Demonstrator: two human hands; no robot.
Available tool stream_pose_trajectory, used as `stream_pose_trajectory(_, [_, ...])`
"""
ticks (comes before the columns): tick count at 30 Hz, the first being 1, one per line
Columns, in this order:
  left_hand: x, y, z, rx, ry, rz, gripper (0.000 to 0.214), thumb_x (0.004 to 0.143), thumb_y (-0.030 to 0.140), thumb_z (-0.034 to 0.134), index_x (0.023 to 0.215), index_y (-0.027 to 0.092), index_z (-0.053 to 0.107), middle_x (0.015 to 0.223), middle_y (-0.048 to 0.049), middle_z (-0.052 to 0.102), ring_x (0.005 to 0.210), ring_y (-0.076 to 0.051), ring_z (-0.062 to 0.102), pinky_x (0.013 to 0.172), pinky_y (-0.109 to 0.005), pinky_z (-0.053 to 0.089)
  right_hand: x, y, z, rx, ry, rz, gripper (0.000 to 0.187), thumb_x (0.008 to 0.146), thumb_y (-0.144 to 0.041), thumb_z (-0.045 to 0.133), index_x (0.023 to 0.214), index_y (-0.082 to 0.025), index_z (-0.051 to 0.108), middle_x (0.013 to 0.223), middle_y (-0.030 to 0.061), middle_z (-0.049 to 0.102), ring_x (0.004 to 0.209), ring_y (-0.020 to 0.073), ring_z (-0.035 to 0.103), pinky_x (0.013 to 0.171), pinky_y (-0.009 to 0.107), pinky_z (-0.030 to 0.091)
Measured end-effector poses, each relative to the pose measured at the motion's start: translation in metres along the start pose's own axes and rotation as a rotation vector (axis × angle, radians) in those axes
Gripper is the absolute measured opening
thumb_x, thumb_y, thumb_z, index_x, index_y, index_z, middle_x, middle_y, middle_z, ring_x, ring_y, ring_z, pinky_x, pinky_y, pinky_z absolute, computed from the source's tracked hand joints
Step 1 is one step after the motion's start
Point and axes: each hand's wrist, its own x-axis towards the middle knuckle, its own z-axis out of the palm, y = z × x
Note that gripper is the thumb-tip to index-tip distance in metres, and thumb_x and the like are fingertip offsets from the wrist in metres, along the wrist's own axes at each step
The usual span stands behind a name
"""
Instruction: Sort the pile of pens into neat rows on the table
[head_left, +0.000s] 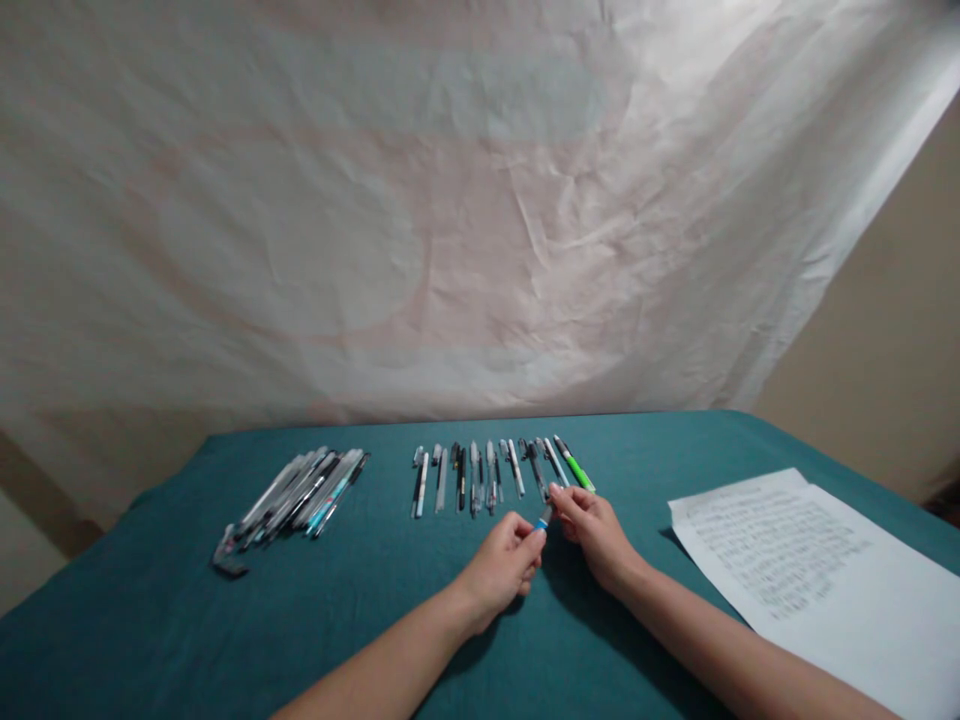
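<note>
Between my two hands is a pen (543, 519) with a blue part and a dark grey end, tilted up to the right. My left hand (501, 556) is closed around its lower part, so most of the barrel is hidden. The fingertips of my right hand (594, 524) pinch the upper end; whether that end is a cap I cannot tell. Just beyond my hands lies a row of several pens, among them a white pen (422, 485), a black pen (461, 480) and a green pen (574, 463) at the right end.
A pile of pens (300, 495) lies on the left of the green-clothed table (315, 630). Sheets of paper (795, 550) with rows of writing lie at the right, beside my right forearm. Behind the table hangs a pale creased sheet (465, 220).
</note>
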Motion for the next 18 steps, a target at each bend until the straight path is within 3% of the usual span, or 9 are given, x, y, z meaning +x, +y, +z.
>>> stream_pose_trajectory(9, [0.0021, -0.002, -0.0025, -0.047, -0.012, -0.002, 0.031, 0.073, 0.047, 0.045, 0.078, 0.019, 0.034, 0.059, 0.0079, 0.039, 0.039, 0.0, 0.023, 0.04, -0.018, 0.012, 0.001, -0.0016, -0.0015, 0.085, -0.02, 0.043, 0.038, 0.066, -0.049, 0.057, 0.067, -0.012, 0.057, 0.043, -0.0065, 0.033, 0.039, 0.0037, 0.024, 0.039, 0.019, 0.014])
stream_pose_trajectory(14, [0.0026, -0.0021, -0.0028, -0.123, -0.012, -0.006, 0.033, 0.072, 0.048, 0.047, 0.081, 0.017, 0.038, 0.062, 0.0061, 0.042, 0.04, 0.0, 0.025, 0.041, -0.017, 0.013, 0.0021, -0.0029, -0.0015, 0.125, -0.063, 0.058, 0.041, 0.067, -0.049, 0.056, 0.082, -0.011, 0.062, 0.065, 0.0028, 0.057, 0.04, 0.0033, 0.027, 0.039, 0.019, 0.016])
stream_pose_trajectory(18, [0.0036, -0.0024, -0.0016, -0.163, 0.0, -0.018, 0.039, 0.071, 0.051, 0.046, 0.084, 0.015, 0.041, 0.064, 0.0032, 0.047, 0.044, -0.002, 0.036, 0.043, -0.017, 0.022, 0.002, -0.0062, -0.0004, 0.155, -0.098, 0.062, 0.042, 0.068, -0.049, 0.055, 0.086, -0.012, 0.062, 0.077, 0.0059, 0.061, 0.041, 0.0039, 0.032, 0.04, 0.019, 0.021])
